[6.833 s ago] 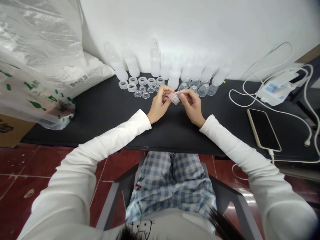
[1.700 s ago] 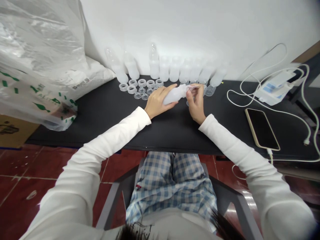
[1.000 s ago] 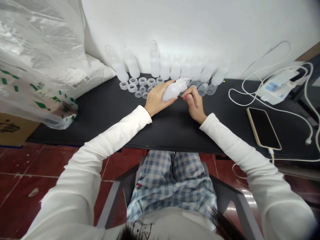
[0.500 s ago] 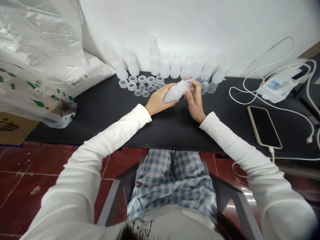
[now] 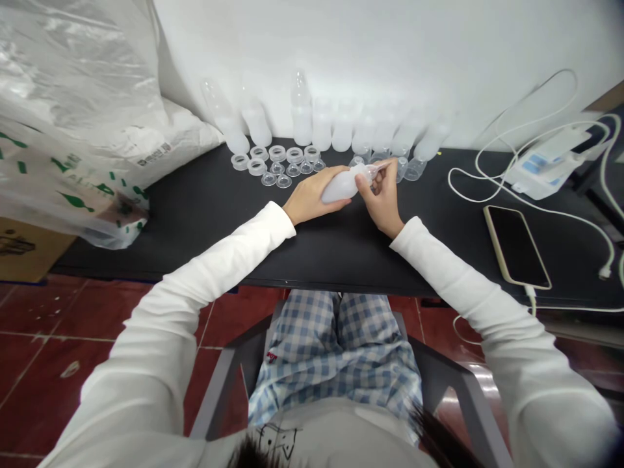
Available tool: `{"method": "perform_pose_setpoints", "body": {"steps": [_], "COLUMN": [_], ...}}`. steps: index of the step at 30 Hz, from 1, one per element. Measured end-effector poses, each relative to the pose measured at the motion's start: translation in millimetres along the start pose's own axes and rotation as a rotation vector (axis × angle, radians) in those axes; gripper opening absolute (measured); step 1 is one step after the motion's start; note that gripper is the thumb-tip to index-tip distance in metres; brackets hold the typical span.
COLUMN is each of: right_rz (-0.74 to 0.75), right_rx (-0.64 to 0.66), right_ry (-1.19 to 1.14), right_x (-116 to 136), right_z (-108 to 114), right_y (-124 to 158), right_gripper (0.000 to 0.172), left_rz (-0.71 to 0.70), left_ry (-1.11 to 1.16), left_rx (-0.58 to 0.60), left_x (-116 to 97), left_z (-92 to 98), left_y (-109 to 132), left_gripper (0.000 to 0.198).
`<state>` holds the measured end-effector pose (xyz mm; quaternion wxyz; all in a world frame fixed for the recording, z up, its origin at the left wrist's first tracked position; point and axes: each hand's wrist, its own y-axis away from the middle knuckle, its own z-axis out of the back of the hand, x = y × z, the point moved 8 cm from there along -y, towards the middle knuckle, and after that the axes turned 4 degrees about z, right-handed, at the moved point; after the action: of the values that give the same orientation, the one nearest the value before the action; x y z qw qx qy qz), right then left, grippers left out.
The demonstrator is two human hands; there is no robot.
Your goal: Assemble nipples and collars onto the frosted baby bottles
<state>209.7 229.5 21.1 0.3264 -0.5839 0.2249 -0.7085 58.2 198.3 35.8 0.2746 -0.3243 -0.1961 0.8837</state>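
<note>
A frosted white baby bottle [image 5: 340, 186] lies tilted in my left hand [image 5: 312, 196], its neck pointing right and a little up. My left fingers and thumb wrap round the bottle's body. At the bottle's neck, my right hand [image 5: 383, 198] pinches the clear, pointed teat [image 5: 376, 168], which looks stretched between the fingers. My right thumb presses near the collar. Both hands are above the black table [image 5: 341, 253]. Just behind and left of them lie several clear screw rings [image 5: 295, 155] and several clear teats [image 5: 283, 181].
Along the wall stands a row of frosted bottles [image 5: 322, 127], some with clear domed caps. Loose clear caps [image 5: 413, 169] sit behind my right hand. To the right are a phone [image 5: 517, 247], white cables and a white box [image 5: 546, 162]. Plastic bags [image 5: 73, 182] fill the left side.
My right fingers have shifted slightly on the teat, and the thumb has come closer to the bottle's collar. The left hand keeps hold of the bottle almost unmoved.
</note>
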Motion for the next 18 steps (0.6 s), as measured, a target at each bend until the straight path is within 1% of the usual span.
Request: {"method": "perform_pose_setpoints", "body": {"steps": [3,7,12,18], "right_rz": [-0.044,-0.065,-0.047,-0.006], "right_rx": [-0.006,0.005,0.039,0.047], "right_ry": [-0.058,-0.093,-0.004,0.044], "right_x": [-5.9,-4.1,3.2,5.9], "right_z": [-2.9,-5.2,-3.9,-1.6], "right_y": [1.5,1.7,-0.3,-1.7], "right_gripper": [0.056,0.057,0.056,0.055], "left_rz": [-0.002,0.051,0.129,0.174], "left_ry": [-0.027,-0.037,-0.020,-0.017], "left_rx": [0.002,-0.051,-0.098,-0.140], "left_x": [-3.9,-0.7,7.9,13.1], "left_z": [0.9,4.4,7.0,9.2], "left_y": [0.0,-0.6,-0.8,0.0], "left_gripper": [0.059,0.057,0.059,0.058]}}
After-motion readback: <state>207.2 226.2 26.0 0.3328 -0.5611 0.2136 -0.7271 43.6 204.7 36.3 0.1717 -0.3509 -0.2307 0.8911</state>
